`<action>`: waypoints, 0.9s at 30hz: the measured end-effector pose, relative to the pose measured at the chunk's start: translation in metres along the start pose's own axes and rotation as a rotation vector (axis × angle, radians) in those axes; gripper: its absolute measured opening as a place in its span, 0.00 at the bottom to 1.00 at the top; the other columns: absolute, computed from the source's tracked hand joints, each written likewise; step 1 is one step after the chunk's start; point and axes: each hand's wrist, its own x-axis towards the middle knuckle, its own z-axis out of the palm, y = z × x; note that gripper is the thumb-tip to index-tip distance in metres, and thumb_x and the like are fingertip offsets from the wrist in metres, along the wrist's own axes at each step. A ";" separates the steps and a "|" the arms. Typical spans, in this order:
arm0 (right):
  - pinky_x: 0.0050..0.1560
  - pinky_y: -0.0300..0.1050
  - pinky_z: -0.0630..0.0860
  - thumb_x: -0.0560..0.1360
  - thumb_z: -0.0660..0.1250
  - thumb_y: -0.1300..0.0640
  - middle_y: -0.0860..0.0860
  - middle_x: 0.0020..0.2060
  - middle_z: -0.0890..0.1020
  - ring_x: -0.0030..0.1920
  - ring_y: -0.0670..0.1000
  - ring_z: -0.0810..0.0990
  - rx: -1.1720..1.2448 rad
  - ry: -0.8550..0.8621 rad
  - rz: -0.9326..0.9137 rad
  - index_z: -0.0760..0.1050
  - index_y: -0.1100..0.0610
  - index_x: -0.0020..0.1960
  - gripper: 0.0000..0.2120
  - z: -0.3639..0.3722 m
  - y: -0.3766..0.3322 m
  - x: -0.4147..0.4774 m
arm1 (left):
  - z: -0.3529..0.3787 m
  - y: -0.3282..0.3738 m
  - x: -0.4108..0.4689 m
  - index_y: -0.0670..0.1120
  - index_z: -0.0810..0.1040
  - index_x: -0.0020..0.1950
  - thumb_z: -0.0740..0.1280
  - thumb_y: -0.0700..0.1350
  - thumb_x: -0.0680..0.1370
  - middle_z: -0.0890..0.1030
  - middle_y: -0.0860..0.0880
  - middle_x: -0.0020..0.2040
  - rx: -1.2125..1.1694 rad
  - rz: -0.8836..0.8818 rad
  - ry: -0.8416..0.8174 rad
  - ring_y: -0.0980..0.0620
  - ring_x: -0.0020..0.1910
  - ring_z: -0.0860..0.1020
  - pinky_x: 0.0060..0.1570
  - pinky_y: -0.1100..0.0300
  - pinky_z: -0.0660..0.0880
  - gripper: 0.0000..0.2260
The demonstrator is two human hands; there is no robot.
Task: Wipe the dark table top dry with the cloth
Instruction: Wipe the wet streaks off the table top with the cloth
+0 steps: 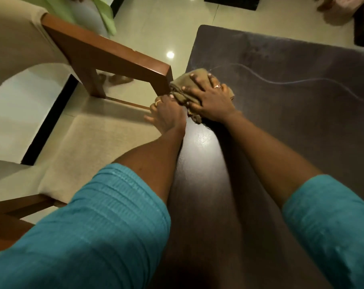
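Note:
The dark table top (281, 113) fills the right half of the view, with a hazy film and thin wet streaks across its far part and a glossy strip near me. A crumpled olive-brown cloth (180, 84) lies at the table's left edge. My right hand (208, 99) presses flat on the cloth with fingers spread. My left hand (166, 115) sits at the table's left edge just below the cloth, its thumb touching the cloth's near side and its fingers hanging over the edge.
A wooden chair (106, 53) with a beige seat cushion (97, 142) stands close against the table's left side, its arm nearly touching the cloth. Glossy floor tiles (156, 28) lie beyond. Someone's bare feet (116, 78) show under the chair arm.

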 end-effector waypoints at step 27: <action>0.72 0.57 0.54 0.72 0.45 0.28 0.51 0.78 0.52 0.76 0.60 0.49 -0.076 0.023 -0.104 0.51 0.43 0.76 0.37 -0.010 0.051 0.023 | 0.016 0.009 -0.003 0.45 0.56 0.74 0.53 0.44 0.81 0.77 0.38 0.60 0.038 0.224 -0.092 0.40 0.55 0.78 0.47 0.50 0.75 0.21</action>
